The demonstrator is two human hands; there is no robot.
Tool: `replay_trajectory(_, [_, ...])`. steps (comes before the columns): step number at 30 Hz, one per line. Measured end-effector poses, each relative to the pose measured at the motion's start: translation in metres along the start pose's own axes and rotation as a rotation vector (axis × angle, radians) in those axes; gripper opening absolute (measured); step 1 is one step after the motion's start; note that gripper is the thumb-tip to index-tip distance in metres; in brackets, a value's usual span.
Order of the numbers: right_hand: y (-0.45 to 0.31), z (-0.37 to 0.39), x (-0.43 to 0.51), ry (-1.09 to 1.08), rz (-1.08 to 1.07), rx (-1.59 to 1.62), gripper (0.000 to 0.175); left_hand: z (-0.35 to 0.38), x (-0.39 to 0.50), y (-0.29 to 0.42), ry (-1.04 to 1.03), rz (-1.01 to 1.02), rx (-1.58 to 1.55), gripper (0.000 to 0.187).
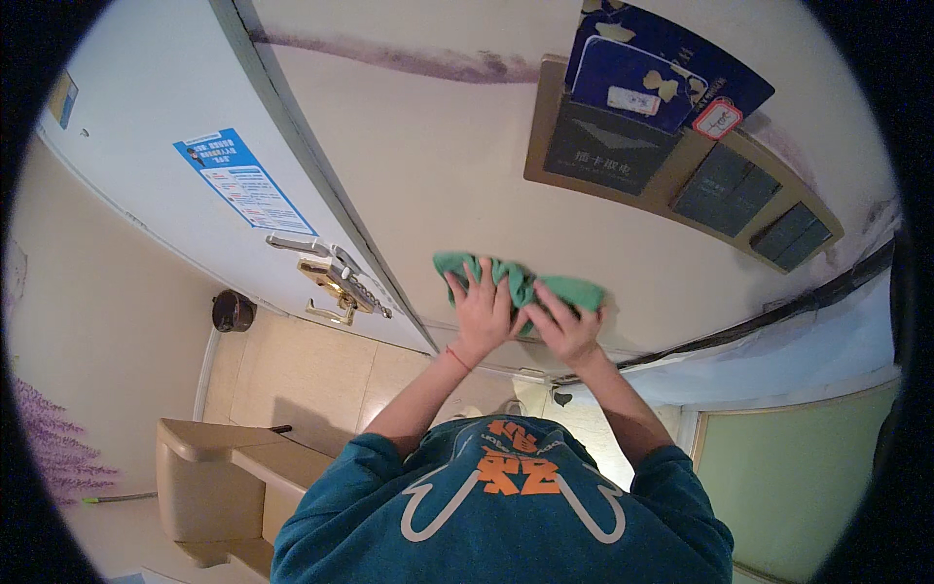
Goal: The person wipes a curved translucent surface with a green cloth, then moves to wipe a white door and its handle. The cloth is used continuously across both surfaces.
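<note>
A crumpled green cloth [573,290] lies against the cream wall [408,182], with both my hands on it. My left hand [481,310] presses the bunched left part, fingers spread over the folds; a thin red cord circles that wrist. On the right part, my right hand [569,328] grips the cloth near its lower edge, and some of its fingertips are hidden in the fabric. The two hands are close together, thumbs nearly meeting.
To the left is a white door [146,95] with a brass lock [328,281], chain and blue notice [244,181]. A switch panel [657,175] holding blue cards [635,84] is at upper right. A tan armchair [211,482] and dark bin [233,311] stand on the tiled floor.
</note>
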State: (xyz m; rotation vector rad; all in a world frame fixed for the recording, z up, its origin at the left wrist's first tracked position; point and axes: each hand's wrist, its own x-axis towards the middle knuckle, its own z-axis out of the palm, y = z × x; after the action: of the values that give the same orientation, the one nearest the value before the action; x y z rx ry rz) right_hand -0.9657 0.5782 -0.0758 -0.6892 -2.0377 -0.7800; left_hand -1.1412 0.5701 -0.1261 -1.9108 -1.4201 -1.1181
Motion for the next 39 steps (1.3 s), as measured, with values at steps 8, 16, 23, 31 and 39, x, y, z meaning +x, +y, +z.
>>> replay_trajectory(8, [-0.002, 0.02, 0.009, 0.099, -0.046, -0.043, 0.02, 0.008, 0.02, -0.023, 0.232, 0.17, 0.042, 0.061])
replay_trajectory(16, [-0.038, 0.029, -0.028, -0.151, -0.136, 0.082, 0.022, 0.005, -0.065, -0.036, -0.228, -0.004, 0.008, 0.054])
replay_trajectory(23, [-0.019, 0.007, 0.069, 0.035, -0.024, 0.162, 0.021, -0.028, 0.033, -0.063, 0.22, -0.023, 0.028, 0.061])
replay_trajectory(31, [-0.049, 0.058, -0.005, -0.075, -0.184, 0.275, 0.027, 0.012, -0.061, -0.066, 0.087, -0.012, -0.027, 0.052])
replay_trajectory(39, [-0.053, 0.04, -0.03, -0.192, -0.154, 0.181, 0.027, -0.019, -0.08, -0.05, -0.334, -0.154, 0.029, 0.054])
